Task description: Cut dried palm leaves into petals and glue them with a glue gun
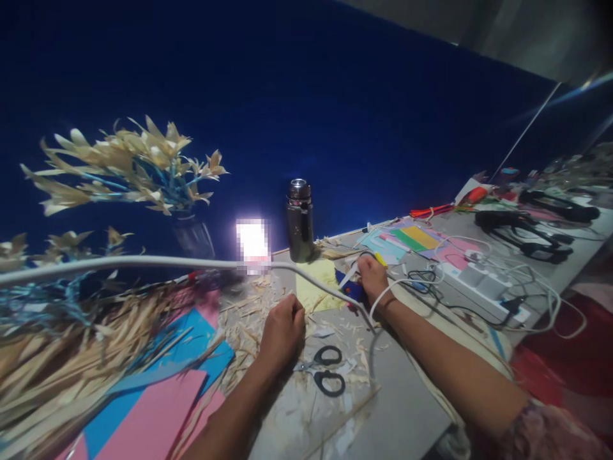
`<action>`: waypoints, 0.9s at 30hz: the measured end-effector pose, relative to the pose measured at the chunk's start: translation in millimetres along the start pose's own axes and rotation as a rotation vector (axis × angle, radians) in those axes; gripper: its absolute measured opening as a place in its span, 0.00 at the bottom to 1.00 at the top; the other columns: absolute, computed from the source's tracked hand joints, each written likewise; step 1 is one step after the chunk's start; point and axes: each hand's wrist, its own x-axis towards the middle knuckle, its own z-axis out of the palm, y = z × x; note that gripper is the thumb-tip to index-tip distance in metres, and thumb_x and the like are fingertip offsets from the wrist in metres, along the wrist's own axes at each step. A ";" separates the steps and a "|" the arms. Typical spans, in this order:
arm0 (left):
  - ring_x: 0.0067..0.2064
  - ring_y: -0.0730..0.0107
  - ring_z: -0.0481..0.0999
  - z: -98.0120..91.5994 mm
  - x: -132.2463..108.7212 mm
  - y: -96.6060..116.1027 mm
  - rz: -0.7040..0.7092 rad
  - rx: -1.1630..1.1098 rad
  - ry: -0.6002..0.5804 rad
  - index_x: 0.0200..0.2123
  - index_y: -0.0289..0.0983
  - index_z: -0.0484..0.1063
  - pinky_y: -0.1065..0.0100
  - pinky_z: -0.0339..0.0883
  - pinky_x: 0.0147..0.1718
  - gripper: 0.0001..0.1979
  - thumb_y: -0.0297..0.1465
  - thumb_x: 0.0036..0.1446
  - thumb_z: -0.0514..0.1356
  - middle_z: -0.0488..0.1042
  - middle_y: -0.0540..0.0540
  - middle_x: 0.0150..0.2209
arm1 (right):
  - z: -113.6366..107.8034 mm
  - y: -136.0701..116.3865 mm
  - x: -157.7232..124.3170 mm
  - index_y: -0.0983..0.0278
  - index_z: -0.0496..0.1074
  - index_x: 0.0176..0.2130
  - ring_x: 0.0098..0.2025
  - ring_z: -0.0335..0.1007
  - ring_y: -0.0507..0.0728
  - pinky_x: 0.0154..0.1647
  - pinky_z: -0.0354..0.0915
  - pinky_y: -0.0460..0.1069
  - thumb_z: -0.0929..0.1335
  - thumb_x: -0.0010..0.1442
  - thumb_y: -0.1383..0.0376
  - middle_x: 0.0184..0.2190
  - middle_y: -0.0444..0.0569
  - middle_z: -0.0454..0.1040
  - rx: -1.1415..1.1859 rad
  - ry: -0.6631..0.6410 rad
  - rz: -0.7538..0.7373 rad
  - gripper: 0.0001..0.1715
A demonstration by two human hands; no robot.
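Observation:
My right hand [373,278] is closed around a dark blue tool [353,291] with small red parts, over the far side of the work surface. Something yellow shows just past the fingers, and most of the tool is hidden. My left hand [283,324] rests among the scraps with its fingers curled in; whatever they hold, if anything, cannot be made out. Black-handled scissors [329,370] lie between my forearms. Beyond both hands is a yellow sheet [318,281] strewn with husk shavings. A thick white cable [191,262] passes across the view in front of it.
A dark flask [300,223] stands at the back, beside a bright blurred light [253,245]. Dried flowers [138,166] and husk strips [81,338] fill the left, with blue and pink sheets [148,415]. On the right are a power strip [483,294], tangled cords and black headsets [522,233].

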 end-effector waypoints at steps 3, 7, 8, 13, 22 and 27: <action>0.28 0.65 0.71 0.4 0.0 1.0 -0.002 -0.009 0.011 0.24 0.40 0.66 0.66 0.58 0.32 0.09 0.24 0.56 0.56 0.71 0.50 0.23 | -7.5 -6.3 7.0 0.60 0.63 0.26 0.20 0.52 0.50 0.19 0.55 0.46 0.68 0.55 0.42 0.19 0.37 0.57 0.133 0.016 0.053 0.26; 0.29 0.64 0.72 2.7 0.0 -2.2 -0.003 -0.040 0.031 0.25 0.41 0.67 0.66 0.59 0.32 0.09 0.27 0.57 0.56 0.72 0.50 0.24 | -10.5 -22.4 3.1 0.61 0.66 0.27 0.21 0.55 0.48 0.17 0.55 0.43 0.75 0.48 0.43 0.22 0.39 0.63 0.315 -0.087 0.115 0.28; 0.29 0.64 0.72 3.3 -0.1 -3.6 -0.003 -0.053 0.035 0.26 0.40 0.68 0.65 0.60 0.32 0.08 0.28 0.58 0.55 0.73 0.50 0.24 | -9.4 -26.6 0.3 0.62 0.66 0.27 0.21 0.55 0.48 0.17 0.55 0.43 0.76 0.47 0.43 0.23 0.40 0.64 0.357 -0.126 0.133 0.29; 0.29 0.63 0.73 4.0 -0.5 -8.2 -0.008 -0.119 0.080 0.27 0.40 0.70 0.65 0.62 0.32 0.08 0.33 0.58 0.56 0.74 0.50 0.24 | -3.8 -41.1 -13.1 0.64 0.69 0.28 0.21 0.55 0.47 0.16 0.54 0.41 0.80 0.41 0.45 0.23 0.43 0.67 0.501 -0.319 0.221 0.31; 0.26 0.64 0.74 -8.1 -2.8 1.5 -0.075 -0.361 0.288 0.28 0.40 0.71 0.67 0.65 0.25 0.07 0.36 0.54 0.59 0.75 0.50 0.24 | -18.2 -52.0 -18.3 0.64 0.70 0.25 0.19 0.49 0.46 0.18 0.50 0.43 0.80 0.44 0.46 0.18 0.40 0.63 0.573 -0.626 0.253 0.29; 0.29 0.63 0.76 -11.0 -3.9 3.0 -0.055 -0.314 0.344 0.25 0.41 0.71 0.67 0.66 0.26 0.07 0.36 0.52 0.60 0.76 0.49 0.24 | -33.2 -55.4 -16.7 0.63 0.66 0.15 0.19 0.55 0.50 0.21 0.54 0.47 0.81 0.39 0.45 0.15 0.43 0.64 0.525 -0.855 0.190 0.32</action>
